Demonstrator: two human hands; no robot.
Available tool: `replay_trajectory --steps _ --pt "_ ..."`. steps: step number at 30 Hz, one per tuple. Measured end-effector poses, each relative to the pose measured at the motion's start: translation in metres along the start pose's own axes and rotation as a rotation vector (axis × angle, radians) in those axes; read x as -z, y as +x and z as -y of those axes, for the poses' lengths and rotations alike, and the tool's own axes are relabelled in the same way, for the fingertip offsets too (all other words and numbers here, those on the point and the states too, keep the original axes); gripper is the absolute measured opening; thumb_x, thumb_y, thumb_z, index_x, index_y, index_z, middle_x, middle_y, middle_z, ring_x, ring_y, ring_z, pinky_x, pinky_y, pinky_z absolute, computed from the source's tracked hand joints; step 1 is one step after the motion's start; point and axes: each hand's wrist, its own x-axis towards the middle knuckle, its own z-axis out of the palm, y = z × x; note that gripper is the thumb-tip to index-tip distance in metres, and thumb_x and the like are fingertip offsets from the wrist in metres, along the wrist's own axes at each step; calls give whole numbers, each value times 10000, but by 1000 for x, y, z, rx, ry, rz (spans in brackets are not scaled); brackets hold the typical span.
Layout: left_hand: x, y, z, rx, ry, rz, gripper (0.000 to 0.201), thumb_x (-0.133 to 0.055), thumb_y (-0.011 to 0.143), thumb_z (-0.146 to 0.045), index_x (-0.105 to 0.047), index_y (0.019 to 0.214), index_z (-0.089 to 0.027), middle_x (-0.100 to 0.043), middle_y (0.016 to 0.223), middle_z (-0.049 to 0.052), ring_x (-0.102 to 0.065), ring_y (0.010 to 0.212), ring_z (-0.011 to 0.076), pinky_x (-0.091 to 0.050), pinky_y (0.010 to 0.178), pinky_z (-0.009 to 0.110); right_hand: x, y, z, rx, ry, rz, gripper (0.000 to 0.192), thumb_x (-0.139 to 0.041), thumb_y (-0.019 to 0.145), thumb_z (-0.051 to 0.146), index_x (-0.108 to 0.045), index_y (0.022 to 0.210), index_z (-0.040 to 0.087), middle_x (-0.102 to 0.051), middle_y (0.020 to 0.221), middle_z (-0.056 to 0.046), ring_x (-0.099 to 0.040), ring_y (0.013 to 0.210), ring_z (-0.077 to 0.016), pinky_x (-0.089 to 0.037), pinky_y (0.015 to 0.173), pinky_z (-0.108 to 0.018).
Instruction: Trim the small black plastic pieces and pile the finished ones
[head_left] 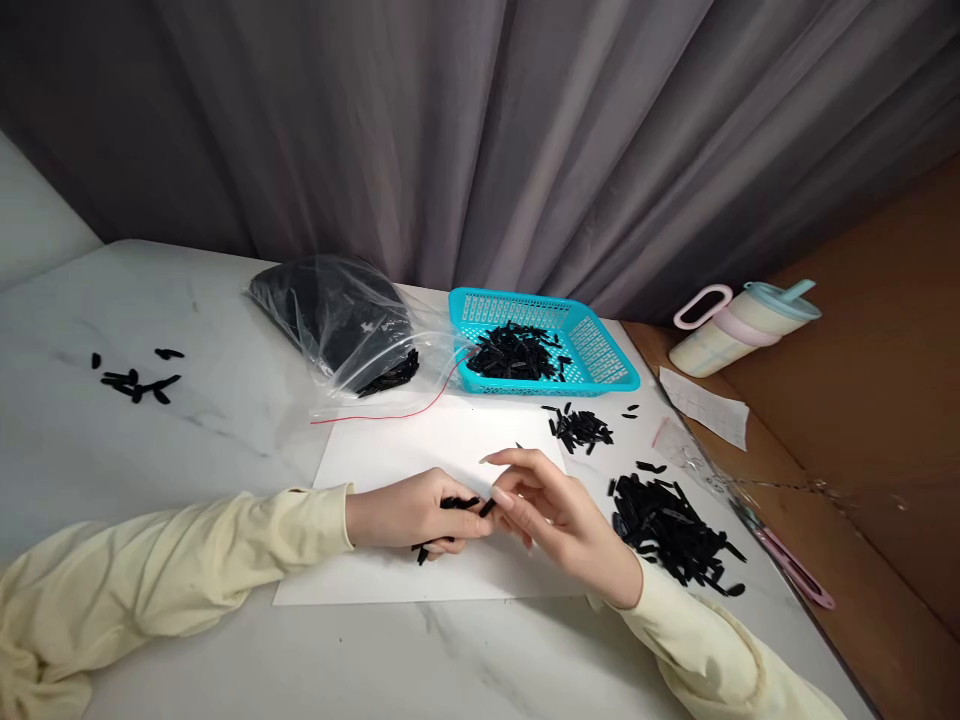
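Note:
My left hand (424,510) is closed around several small, slender black pieces (459,503), some of which poke out below the fingers. Facing it, my right hand (562,510) has its thumb at one black piece (487,507), which lies between the two hands' fingertips. Its index finger is raised, and the other fingers are partly hidden behind the thumb. Both hands are over a white sheet (360,575) on the marbled table. Close to the right wrist lies a large loose pile of the same black pieces (671,530), with a smaller pile (583,428) behind it.
At the back stands a blue perforated basket (600,345) holding black pieces, beside a clear plastic bag (330,310) with dark contents. A few scattered pieces (135,385) lie far left. On the right are a tumbler (739,330), paper (709,408) and a pink-handled tool (795,568).

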Motion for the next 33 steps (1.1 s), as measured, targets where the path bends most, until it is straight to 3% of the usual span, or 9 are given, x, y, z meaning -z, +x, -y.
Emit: replay_trajectory --steps 4,10,20,33 --pt "1 0 2 15 24 19 310 -510 839 -428 -475 695 -155 -352 486 -89 -278 433 49 -270 426 195 -7 -10 -13 -179 322 -110 254 -542 860 375 -553 1018 176 -524 681 2 -471 510 -87 -408 388 -183" --pt "-1 1 6 4 0 -32 321 -458 875 -408 -583 830 -116 -370 472 -85 -309 416 50 -293 422 185 -21 -17 -21 -238 603 -290 195 -598 834 320 -574 987 201 -547 669 24 -494 455 -71 -409 365 -173" --pt "2 2 6 11 -127 -50 305 -405 905 -392 -510 776 -137 -374 461 -89 -302 394 44 -281 413 182 -22 -18 -23 -136 667 -253 136 -614 827 269 -554 906 176 -603 721 -20 -603 610 -130 -495 427 -202" --pt "2 0 4 21 -76 -71 259 -464 889 -366 -539 800 -135 -378 474 -91 -302 408 36 -291 418 172 -23 -20 -26 -122 688 -254 117 -634 810 197 -567 902 169 -627 755 -36 -625 665 -130 -500 458 -187"
